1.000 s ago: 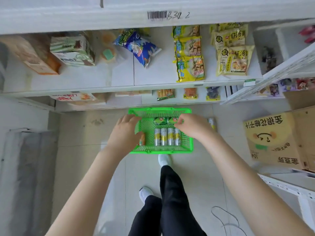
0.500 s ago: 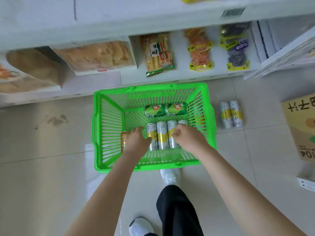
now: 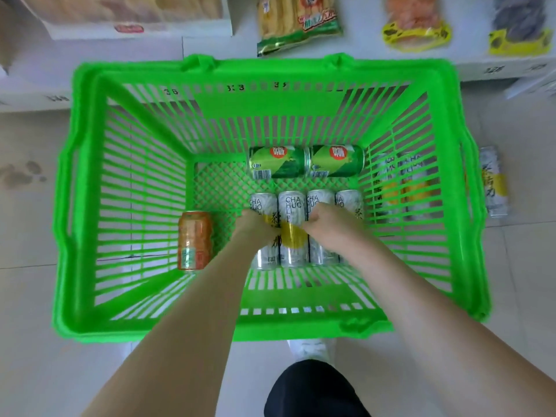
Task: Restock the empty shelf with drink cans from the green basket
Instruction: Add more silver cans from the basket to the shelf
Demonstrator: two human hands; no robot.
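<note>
Progress: early, by the look of it. Seven cans lie in the green basket point(image 3: 270, 70) and none shows on any shelf.
Done: nothing visibly shelved; loose cans point(image 3: 493, 182) lie on the floor point(image 3: 45, 206) just outside the basket's right wall, partly seen through its slats, exact count unclear.
Left to do: lift out the cans, carry them to the empty shelf, repeat until the basket is bare. Most of the job, judging from this.
Silver cans point(image 3: 293, 206): four side by side on the basket's bottom, right of its centre, lying flat with their ends toward the near and far walls.
Green cans point(image 3: 278, 162): two end to end against the basket's far wall, just beyond the silver row.
Orange can point(image 3: 194, 240): alone by the basket's left wall, apart from the rest.
Left hand point(image 3: 255, 222): deep in the basket, fingers curled down over the leftmost silver can, forearm crossing the near rim.
Right hand point(image 3: 328, 224): beside it, knuckles up, curled over the right-hand silver cans — grip looks closed, fingertips hidden.
Shelf point(image 3: 210, 46): beyond the basket's far rim, carrying snack packs point(image 3: 298, 22); no empty shelf in frame.
Step in hand: taking hold of silver cans to lift them out — likely one or two per hand.
</note>
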